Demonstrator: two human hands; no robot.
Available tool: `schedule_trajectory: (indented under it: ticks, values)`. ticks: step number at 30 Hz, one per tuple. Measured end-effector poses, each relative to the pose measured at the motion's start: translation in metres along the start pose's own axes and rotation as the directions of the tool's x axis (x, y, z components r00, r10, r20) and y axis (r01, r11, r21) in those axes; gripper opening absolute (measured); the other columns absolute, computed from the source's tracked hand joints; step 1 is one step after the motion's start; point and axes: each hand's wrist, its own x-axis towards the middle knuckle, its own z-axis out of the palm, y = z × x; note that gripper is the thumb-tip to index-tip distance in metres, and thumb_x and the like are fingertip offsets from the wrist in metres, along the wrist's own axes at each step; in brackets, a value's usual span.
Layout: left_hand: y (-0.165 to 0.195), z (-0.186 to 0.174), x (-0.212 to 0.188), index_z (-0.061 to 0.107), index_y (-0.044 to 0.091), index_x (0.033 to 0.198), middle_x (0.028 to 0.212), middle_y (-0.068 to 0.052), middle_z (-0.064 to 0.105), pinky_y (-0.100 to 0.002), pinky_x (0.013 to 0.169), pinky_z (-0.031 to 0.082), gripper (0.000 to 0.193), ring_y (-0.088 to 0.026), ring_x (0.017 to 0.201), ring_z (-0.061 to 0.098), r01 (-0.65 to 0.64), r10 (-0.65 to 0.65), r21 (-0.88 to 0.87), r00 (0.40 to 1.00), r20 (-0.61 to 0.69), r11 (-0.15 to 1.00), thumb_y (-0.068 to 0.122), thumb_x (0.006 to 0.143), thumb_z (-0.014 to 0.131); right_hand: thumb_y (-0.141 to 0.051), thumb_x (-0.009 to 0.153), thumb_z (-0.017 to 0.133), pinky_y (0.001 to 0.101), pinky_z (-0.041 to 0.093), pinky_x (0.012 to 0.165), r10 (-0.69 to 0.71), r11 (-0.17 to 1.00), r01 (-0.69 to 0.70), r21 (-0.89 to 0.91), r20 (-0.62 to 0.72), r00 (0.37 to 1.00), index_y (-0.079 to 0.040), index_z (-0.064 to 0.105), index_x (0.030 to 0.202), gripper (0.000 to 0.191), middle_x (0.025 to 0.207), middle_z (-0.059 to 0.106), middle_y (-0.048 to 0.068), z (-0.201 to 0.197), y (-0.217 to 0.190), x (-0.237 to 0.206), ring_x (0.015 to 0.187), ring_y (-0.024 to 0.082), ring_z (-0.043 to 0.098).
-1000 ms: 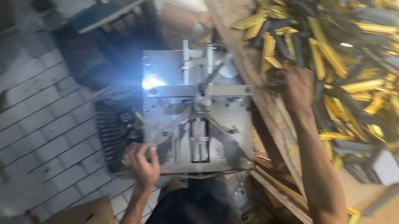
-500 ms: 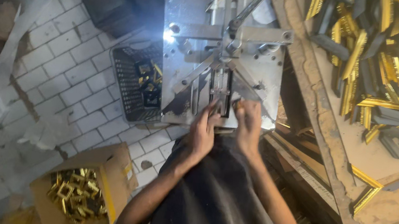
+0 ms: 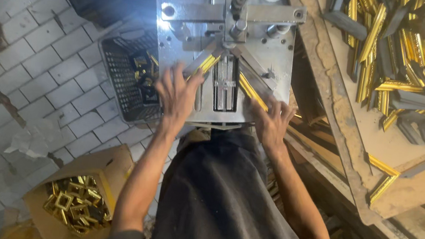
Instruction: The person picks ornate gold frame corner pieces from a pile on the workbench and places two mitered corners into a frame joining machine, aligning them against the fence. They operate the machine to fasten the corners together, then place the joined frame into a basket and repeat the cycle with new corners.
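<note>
My left hand [image 3: 175, 98] lies on a gold frame strip [image 3: 205, 64] that slants along the left fence of the metal joining machine [image 3: 178, 38]. On the right fence a second gold strip [image 3: 251, 91] slants the other way, and my right hand [image 3: 270, 121] presses on its lower end. The two strips meet at the machine's middle in a V, just above a dark slot [image 3: 224, 84]. Fingers of both hands are spread flat on the strips.
A black mesh basket [image 3: 122, 82] with gold pieces sits left of the machine. A cardboard box [image 3: 106, 169] of small gold frames stands on the tiled floor at lower left. A wooden tray [image 3: 338, 111] piled with gold and black strips is at right.
A second ago my right hand was in the strip pile at right and the left at the machine's front edge. Both hands then came to the machine's middle and have now spread apart along the two strips.
</note>
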Motion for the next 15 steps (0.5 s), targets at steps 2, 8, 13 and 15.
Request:
schedule_trajectory:
  ticks: [2, 8, 13, 15]
  values:
    - [-0.001, 0.004, 0.018, 0.078, 0.028, 0.106, 0.116, 0.001, 0.06, -0.046, 0.086, 0.04, 0.026, -0.027, 0.113, 0.051, 0.093, -0.08, -0.23, 0.995, 0.067, 0.969, 0.03, 0.081, 0.086, -0.016, 0.093, 0.08, 0.046, 0.032, 0.094, 0.018, 0.997, -0.022, -0.072, -0.06, 0.998, -0.031, 0.077, 0.116, 0.028, 0.123, 0.058, 0.007, 0.011, 0.002, 0.023, 0.115, 0.032, 0.047]
    - [-0.002, 0.006, 0.026, 0.082, 0.023, 0.11, 0.097, 0.002, 0.058, -0.041, 0.08, 0.041, 0.032, -0.025, 0.091, 0.049, 0.065, -0.067, -0.344, 0.998, 0.004, 0.937, 0.028, 0.079, 0.091, -0.029, 0.086, 0.087, 0.0447, 0.035, 0.095, -0.081, 0.994, 0.082, 0.067, -0.012, 0.997, -0.025, 0.081, 0.118, 0.033, 0.126, 0.059, 0.005, 0.035, 0.014, 0.078, 0.113, 0.03, 0.05]
    - [-0.005, 0.011, 0.027, 0.081, 0.018, 0.111, 0.081, 0.0, 0.056, -0.039, 0.076, 0.041, 0.03, -0.024, 0.084, 0.046, 0.014, -0.013, -0.422, 1.0, 0.005, 0.906, 0.022, 0.084, 0.092, -0.026, 0.084, 0.091, 0.04, 0.042, 0.087, -0.016, 0.984, 0.021, 0.177, -0.025, 1.0, -0.024, 0.08, 0.116, 0.034, 0.12, 0.06, 0.004, 0.035, 0.016, 0.073, 0.1, 0.028, 0.048]
    - [-0.005, 0.01, 0.031, 0.081, 0.016, 0.111, 0.08, -0.001, 0.056, -0.039, 0.073, 0.04, 0.029, -0.025, 0.083, 0.045, 0.029, -0.018, -0.426, 0.999, 0.029, 0.904, 0.021, 0.085, 0.092, -0.023, 0.084, 0.091, 0.0395, 0.043, 0.088, -0.009, 0.981, 0.011, 0.192, -0.008, 1.0, -0.023, 0.08, 0.117, 0.035, 0.12, 0.062, 0.003, 0.037, 0.016, 0.072, 0.101, 0.028, 0.049]
